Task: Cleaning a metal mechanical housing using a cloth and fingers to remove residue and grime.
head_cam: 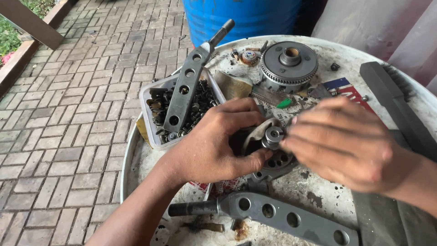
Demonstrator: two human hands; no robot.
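My left hand grips a round grey metal part with holes around its rim and a raised hub in the middle, just above the round white tabletop. My right hand comes in from the right, its fingertips pinched on the hub of the same part. Part of the metal piece is hidden under both hands.
A clear plastic tub of dark bolts sits left, a grey holed lever lying across it. A second holed lever lies near the front. A toothed gear disc rests at the back. A blue drum stands behind; brick paving lies left.
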